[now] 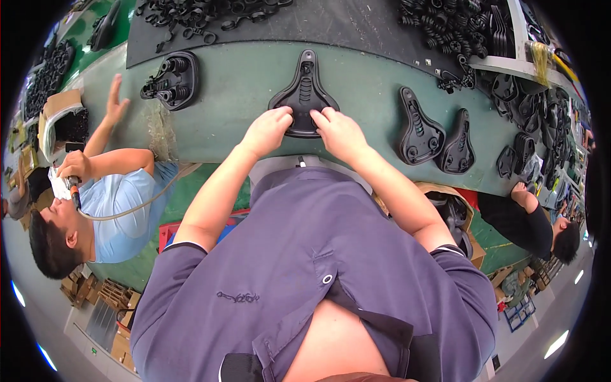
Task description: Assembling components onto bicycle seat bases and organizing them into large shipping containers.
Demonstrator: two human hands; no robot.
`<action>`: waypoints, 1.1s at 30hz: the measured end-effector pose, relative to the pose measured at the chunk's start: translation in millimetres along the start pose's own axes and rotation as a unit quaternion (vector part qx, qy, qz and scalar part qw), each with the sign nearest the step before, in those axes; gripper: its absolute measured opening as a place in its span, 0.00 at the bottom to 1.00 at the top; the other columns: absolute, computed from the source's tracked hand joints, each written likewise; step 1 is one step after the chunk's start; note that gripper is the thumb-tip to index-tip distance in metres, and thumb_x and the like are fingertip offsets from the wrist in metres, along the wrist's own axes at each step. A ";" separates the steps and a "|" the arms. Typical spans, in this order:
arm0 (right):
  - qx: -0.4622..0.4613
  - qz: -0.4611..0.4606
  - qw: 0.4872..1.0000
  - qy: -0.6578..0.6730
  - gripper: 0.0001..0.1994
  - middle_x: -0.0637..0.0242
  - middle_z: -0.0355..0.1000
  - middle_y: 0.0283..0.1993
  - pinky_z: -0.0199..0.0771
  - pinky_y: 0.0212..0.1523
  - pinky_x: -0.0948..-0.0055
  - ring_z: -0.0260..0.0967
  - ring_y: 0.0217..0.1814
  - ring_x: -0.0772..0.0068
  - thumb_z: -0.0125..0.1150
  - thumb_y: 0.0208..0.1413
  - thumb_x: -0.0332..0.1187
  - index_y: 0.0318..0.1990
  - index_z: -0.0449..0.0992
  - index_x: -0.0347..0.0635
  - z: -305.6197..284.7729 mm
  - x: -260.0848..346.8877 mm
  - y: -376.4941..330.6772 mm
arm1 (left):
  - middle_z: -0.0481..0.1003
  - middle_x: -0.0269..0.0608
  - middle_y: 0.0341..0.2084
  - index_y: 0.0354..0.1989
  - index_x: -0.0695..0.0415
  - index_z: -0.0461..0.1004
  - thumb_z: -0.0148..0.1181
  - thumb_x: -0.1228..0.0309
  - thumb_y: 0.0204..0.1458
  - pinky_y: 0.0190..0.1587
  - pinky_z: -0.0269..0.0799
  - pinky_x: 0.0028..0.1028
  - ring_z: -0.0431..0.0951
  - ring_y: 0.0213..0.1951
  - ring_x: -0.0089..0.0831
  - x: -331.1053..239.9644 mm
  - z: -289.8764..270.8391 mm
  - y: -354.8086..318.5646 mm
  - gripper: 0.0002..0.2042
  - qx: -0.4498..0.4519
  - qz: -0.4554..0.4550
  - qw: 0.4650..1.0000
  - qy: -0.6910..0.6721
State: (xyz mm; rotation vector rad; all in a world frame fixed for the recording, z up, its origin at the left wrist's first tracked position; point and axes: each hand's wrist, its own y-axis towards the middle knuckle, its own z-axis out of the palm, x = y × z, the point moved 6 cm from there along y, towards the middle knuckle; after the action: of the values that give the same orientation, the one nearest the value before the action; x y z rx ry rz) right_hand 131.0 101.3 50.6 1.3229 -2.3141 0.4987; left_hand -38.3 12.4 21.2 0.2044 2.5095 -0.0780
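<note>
A black bicycle saddle base [305,94] lies on the green work table straight in front of me, its narrow nose pointing away and its wide end near me. My left hand [270,130] is closed on the left side of the wide end, fingertips bent over its surface. On the other side, my right hand [340,132] is closed with thumb and fingers pressed on the right part. Whatever small piece might sit under the fingertips is hidden. To the right lie two similar saddle bases [421,127] [457,143], noses pointing away.
Left on the table [235,83] sits a saddle with fitted parts [172,81]. A black mat [305,25] at the back carries heaped rings [203,16] and black springs [439,25]. A co-worker [121,204] holding a power tool is at left; another person [534,216] is at right.
</note>
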 end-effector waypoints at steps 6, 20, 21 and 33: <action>0.033 -0.005 0.995 -0.095 0.15 0.59 0.73 0.45 0.81 0.45 0.55 0.78 0.47 0.56 0.64 0.57 0.32 0.52 0.76 0.41 18.8 1.3 6.0 | 0.78 0.45 0.54 0.42 0.58 0.76 0.67 0.70 0.51 0.66 0.72 0.45 0.76 0.63 0.47 -18.1 -19.6 1.0 0.11 -0.058 0.021 0.990 0.128; -0.138 0.166 0.976 0.001 0.27 0.49 0.78 0.56 0.78 0.60 0.56 0.77 0.58 0.49 0.69 0.58 0.43 0.61 0.76 0.37 -78.4 -177.8 261.9 | 0.73 0.63 0.56 0.59 0.66 0.68 0.70 0.45 0.54 0.61 0.73 0.49 0.75 0.59 0.60 272.2 -116.6 64.7 0.38 -0.247 -0.553 0.795 0.035; -0.094 0.187 0.978 -0.009 0.29 0.46 0.72 0.64 0.77 0.64 0.54 0.74 0.65 0.44 0.66 0.60 0.44 0.65 0.71 0.37 -82.1 -174.2 289.4 | 0.73 0.63 0.56 0.59 0.66 0.68 0.70 0.45 0.54 0.61 0.73 0.49 0.75 0.59 0.60 282.3 -119.3 64.1 0.38 -0.251 -0.558 0.791 0.036; -0.090 0.174 0.973 -0.122 0.12 0.43 0.81 0.45 0.80 0.55 0.50 0.80 0.54 0.43 0.51 0.59 0.31 0.40 0.81 0.35 -75.1 -217.9 364.7 | 0.74 0.49 0.57 0.66 0.66 0.63 0.54 0.75 0.71 0.61 0.80 0.39 0.80 0.58 0.43 198.1 -30.5 1.3 0.19 -0.403 -0.365 0.572 -0.615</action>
State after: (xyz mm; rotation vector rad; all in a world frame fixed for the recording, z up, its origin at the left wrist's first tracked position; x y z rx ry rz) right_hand -73.9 471.0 -35.9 0.9400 -2.7414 0.2312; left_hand -214.2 42.2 -70.0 -0.9589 0.8522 0.4446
